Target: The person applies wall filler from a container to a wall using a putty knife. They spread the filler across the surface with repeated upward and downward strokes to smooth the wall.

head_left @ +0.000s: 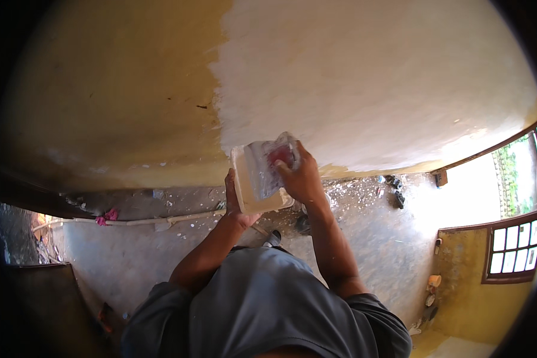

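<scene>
My left hand [237,209] grips a cream, box-shaped plastic tub [240,179] along its left side and underneath. My right hand [303,179] is closed around a whitish, see-through plastic piece [261,170] with a red patch, held over the tub's opening. Whether this is a bag or a flat sheet I cannot tell. Both hands are in front of my chest, close to a wall. That wall has a pale whitish coat [352,77] on the right and bare yellow [131,83] on the left, with a ragged line between.
A long pole [161,220] lies on the floor at left, with a pink cloth [106,217] on it. White flakes litter the wall's foot. Dark footwear [398,194] is near the bright doorway [471,191] at right. An orange container [434,280] is by the yellow side wall, below a barred window [515,247].
</scene>
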Motion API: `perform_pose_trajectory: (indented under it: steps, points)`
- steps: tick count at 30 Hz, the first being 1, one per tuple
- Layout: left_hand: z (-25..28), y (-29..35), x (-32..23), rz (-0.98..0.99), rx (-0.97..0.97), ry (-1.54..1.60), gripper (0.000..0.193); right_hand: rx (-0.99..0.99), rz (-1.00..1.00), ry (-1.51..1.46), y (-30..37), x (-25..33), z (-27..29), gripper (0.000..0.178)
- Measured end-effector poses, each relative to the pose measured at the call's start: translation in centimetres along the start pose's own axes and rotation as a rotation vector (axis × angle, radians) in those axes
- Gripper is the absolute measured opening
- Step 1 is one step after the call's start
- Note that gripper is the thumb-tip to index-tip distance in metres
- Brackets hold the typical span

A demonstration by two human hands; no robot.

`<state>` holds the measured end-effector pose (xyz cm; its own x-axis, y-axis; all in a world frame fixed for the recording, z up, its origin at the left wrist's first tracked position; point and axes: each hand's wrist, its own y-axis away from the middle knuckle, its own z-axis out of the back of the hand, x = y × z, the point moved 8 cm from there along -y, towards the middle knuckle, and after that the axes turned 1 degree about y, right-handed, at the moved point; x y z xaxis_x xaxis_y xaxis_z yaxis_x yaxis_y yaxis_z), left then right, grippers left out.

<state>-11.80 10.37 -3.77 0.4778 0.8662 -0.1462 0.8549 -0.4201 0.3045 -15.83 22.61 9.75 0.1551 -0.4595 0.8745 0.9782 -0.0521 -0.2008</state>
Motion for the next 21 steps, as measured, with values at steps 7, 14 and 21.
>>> perform_pose_trajectory:
  steps: [7,14,21]
  points:
    - [-3.1,-2.7,1.8,-0.060,0.069,-0.089,0.071,-0.267,-0.168,-0.812,-0.4,-6.7,11.6,0.024]
    - [-4.0,-3.4,2.8,-0.047,0.019,-0.076,0.073,-0.324,-0.101,-0.102,2.1,-5.8,13.0,0.021]
    - [-7.4,-3.2,3.7,-0.014,0.055,-0.029,0.068,-0.233,0.283,0.154,4.3,-4.8,10.1,0.026]
